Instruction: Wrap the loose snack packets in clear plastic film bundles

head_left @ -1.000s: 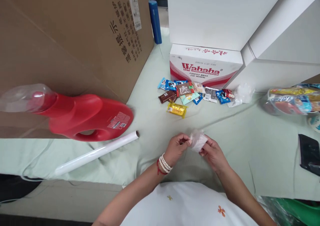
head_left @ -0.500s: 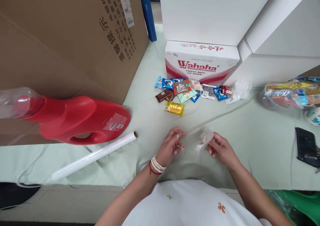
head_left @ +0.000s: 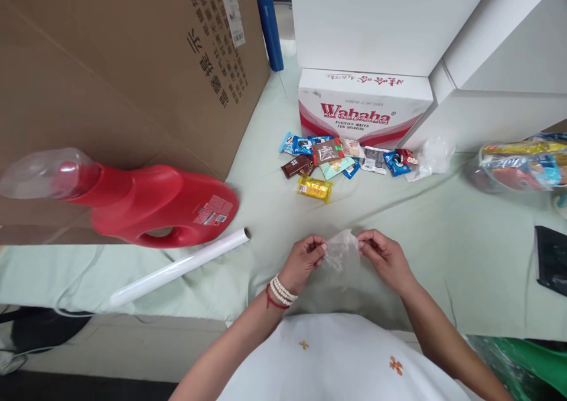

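Note:
A small clear plastic bag [head_left: 342, 256] is stretched between my two hands above the pale green cloth. My left hand [head_left: 305, 262], with a beaded bracelet at the wrist, pinches its left edge. The right edge is pinched by my right hand [head_left: 384, 259]. Beyond the hands lies a yellow-wrapped snack [head_left: 314, 189], a little in front of a row of small snack packets [head_left: 328, 152] in brown, blue, green and silver wrappers. Crumpled clear plastic bags [head_left: 432, 157] rest at the row's right end.
A white and red Wahaha box [head_left: 363, 111] stands behind the snacks. On the left are a large cardboard box [head_left: 124, 64], a red jug [head_left: 163, 206] and a white roll [head_left: 181, 267]. A filled clear bag [head_left: 522, 165] and a black phone-like item [head_left: 551, 259] lie right.
My left hand has closed on the left edge of the plastic bag, which before hung from my right hand alone. The bag is now spread between both hands. The view has shifted slightly.

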Motion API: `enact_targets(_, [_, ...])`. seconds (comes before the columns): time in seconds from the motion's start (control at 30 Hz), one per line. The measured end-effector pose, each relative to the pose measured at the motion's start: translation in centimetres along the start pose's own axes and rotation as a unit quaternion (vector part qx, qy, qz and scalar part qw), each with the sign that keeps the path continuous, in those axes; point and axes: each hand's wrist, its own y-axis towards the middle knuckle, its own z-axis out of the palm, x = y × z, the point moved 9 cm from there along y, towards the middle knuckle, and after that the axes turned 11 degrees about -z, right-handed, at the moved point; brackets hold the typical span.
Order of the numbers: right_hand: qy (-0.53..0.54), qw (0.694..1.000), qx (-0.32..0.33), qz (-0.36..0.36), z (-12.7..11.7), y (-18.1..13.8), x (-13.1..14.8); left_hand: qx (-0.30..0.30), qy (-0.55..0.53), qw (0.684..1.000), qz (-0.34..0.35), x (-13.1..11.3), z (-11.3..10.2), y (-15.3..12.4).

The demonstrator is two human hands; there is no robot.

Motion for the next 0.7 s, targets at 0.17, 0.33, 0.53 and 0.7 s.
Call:
enact_targets(0.17, [-0.107,0.993,-0.033,-0.041,-2.5,-1.1,1.1,-0.029,0.067,0.997,0.039,-0.9,-1.6,-0.8])
enact_targets(0.33, [-0.114,0.987,-0.062,-0.098,-3.6,-1.6,2.7,0.014,0.195,0.981,0.013,-0.3,-1.1,-0.9])
enact_targets(0.53, [0.056,0.997,0.042,-0.013,-0.2,-0.9,-0.3,0.017,0.175,0.969,0.174,-3.8,-0.4,-3.0])
enact_targets(0.7, [0.078,0.987,0.101,0.097,0.7,-1.6,-1.7,0.09,0.072,0.991,0.068,-3.1,-0.7,-3.0])
